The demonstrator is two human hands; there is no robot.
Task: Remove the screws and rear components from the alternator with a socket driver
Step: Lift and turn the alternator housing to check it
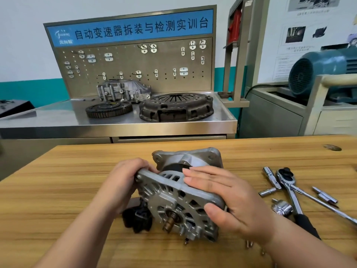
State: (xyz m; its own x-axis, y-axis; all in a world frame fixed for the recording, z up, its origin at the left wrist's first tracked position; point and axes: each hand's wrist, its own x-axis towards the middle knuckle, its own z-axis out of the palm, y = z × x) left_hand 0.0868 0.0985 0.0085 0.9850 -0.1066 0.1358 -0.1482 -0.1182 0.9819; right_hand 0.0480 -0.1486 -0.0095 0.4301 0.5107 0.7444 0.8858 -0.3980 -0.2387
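Note:
The grey alternator lies tilted on the wooden table, its rear face with the shaft stub toward me. My left hand grips its left rim, fingers curled over the edge. My right hand holds the right side, fingers laid across the top and thumb on the rear housing. A black removed component lies by the alternator's lower left. The ratchet driver lies on the table to the right, apart from both hands.
Loose sockets and extension bars lie around the ratchet. Small screws lie under my right wrist. Behind the table stands a steel bench with a clutch cover, flywheel and pegboard.

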